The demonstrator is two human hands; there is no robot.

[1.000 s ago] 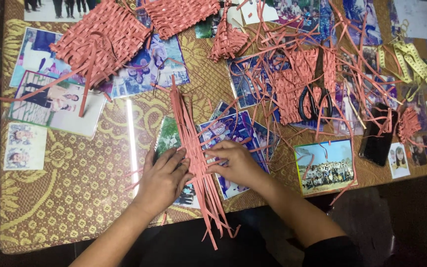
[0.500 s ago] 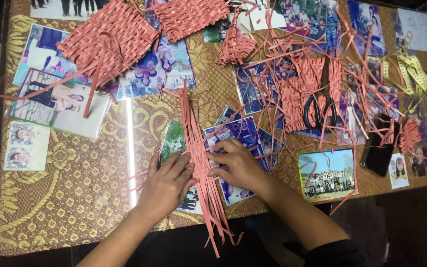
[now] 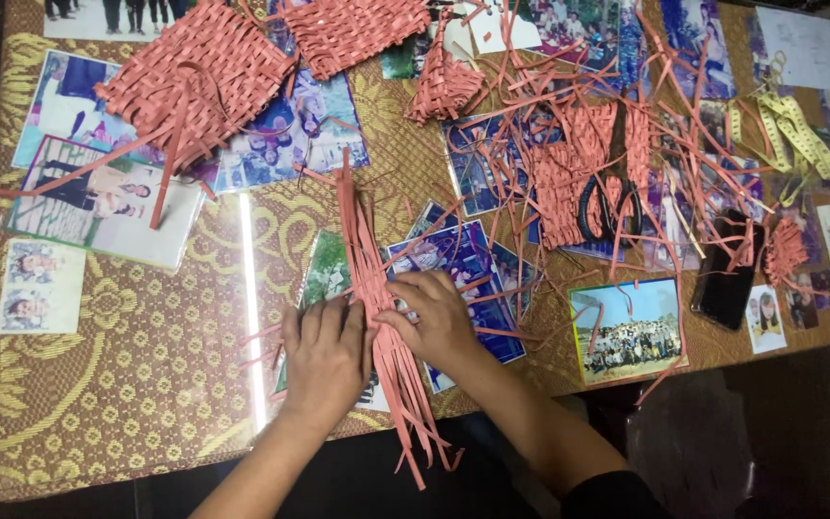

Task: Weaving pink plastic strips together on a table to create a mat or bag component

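Table (image 3: 127,404): glass sheet over a gold-patterned cloth, photographs flat beneath the glass, a bright light streak running along the glass at 9 o'clock of the hands. Dark floor shows along the near edge; the room beyond is too dim to read.

Woven pink mats: one large (image 3: 199,82) at 11 o'clock, a second (image 3: 362,29) at 12 o'clock, a tangled heap of loose strips with black scissors (image 3: 607,207) at 2 o'clock. Dark phone (image 3: 725,274) at 3 o'clock, yellow tape measure (image 3: 790,130) at far 2 o'clock.

Bundle of pink strips (image 3: 377,288): lies lengthwise, centre of the table, running from 12 toward 6 o'clock, lower ends overhanging the near edge.

Left hand (image 3: 324,360): flat, fingers spread, palm down just left of the bundle, fingertips touching its edge; grips nothing.
Right hand (image 3: 434,317): fingers curled, tips pressing on the bundle's middle; whether a single strip is pinched, cannot tell.

Risks, as judged:
- Glass is slick; strips held only by pressure could fan out or slide if either hand lifts.
- Overhanging ends may drag the bundle off the edge.
- Stray strips nearby could get mixed into the bundle.
- Thin strips may crease or tear under hard pressing.
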